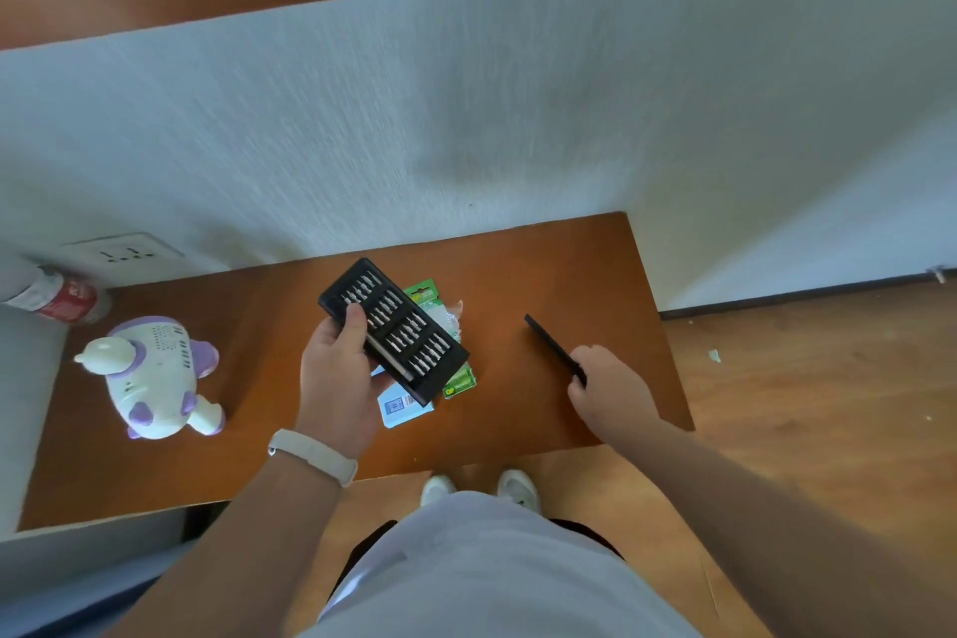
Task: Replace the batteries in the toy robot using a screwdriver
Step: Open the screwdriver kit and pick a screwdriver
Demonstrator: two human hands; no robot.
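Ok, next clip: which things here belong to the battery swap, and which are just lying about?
For the job: toy robot; screwdriver bit case, held by the left hand; black lid, held by the right hand; green battery pack, partly hidden by the case.
Lying about: red-labelled bottle; blue-and-white card; wall socket.

Soft daylight, motion blur, bowed edges
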